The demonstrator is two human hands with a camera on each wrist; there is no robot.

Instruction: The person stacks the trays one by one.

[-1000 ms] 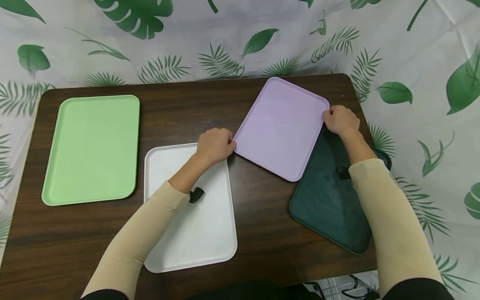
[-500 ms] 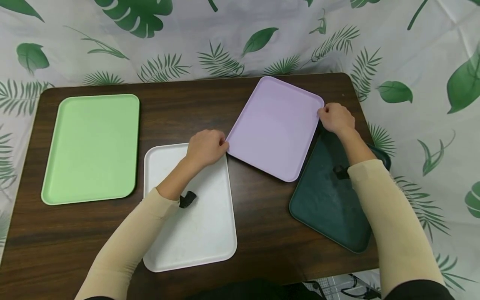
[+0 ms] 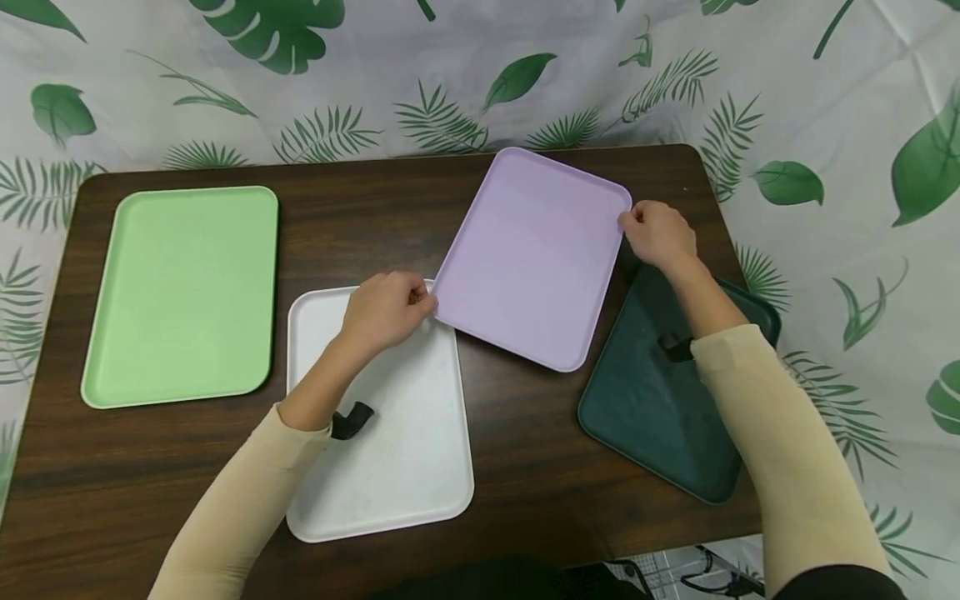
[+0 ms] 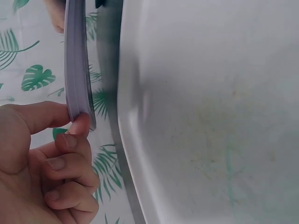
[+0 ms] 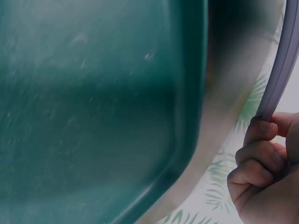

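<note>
A light purple tray (image 3: 531, 258) is held between both hands, tilted in the head view. My left hand (image 3: 386, 310) pinches its near left corner between thumb and index finger; the left wrist view shows the purple tray's edge (image 4: 77, 60) in that pinch, the other fingers curled. At the far right corner my right hand (image 3: 660, 233) pinches the rim, its remaining fingers curled in the right wrist view. Under the left forearm lies a white tray (image 3: 405, 450), which the purple tray's corner overlaps. A dark green tray (image 3: 660, 408) lies beneath the right forearm.
A light green tray (image 3: 180, 296) lies at the left of the dark wooden table (image 3: 345, 217). Behind and beside the table hangs a white cloth (image 3: 450, 50) printed with green leaves. Black cables (image 3: 708, 583) show below the table's front edge.
Both hands have carried the purple tray to the left, off the dark green tray and partly over the white tray's corner. The other trays have stayed put.
</note>
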